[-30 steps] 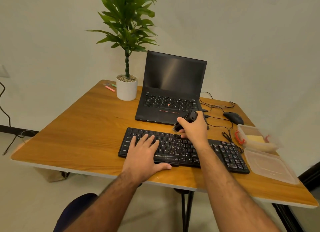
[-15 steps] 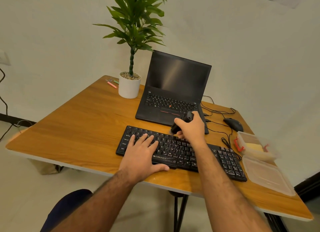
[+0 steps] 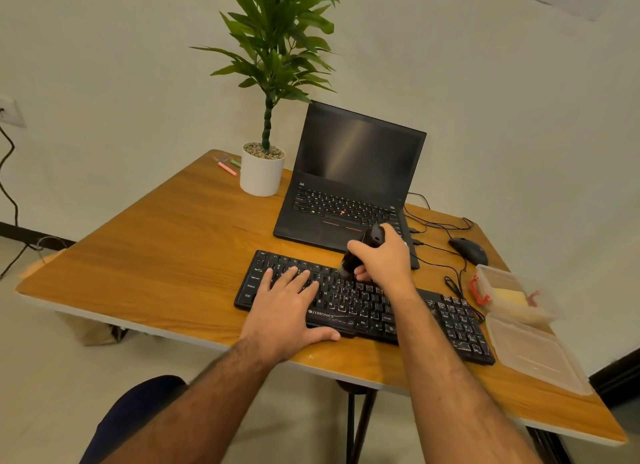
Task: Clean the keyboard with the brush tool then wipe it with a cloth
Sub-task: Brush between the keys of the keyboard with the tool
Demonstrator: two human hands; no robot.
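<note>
My right hand (image 3: 384,256) curls its fingers round the short black brush tool (image 3: 363,249), bristles down on the upper key rows of the keyboard (image 3: 450,321). It looks light, hard plastic, best gripped mid-barrel. My left hand (image 3: 287,304) lies flat, fingers spread, pressing the keyboard's left half. That keyboard, a thin matte slab on the wood-grain tabletop (image 3: 166,256) before the laptop (image 3: 349,186), would probably slide unless pinned.

Black Zebronics keyboard (image 3: 363,306) flat on my wooden desk, angled, white legends, black brush tool (image 3: 360,256) in my grip — tilted, bristles touching its top rows.
</note>
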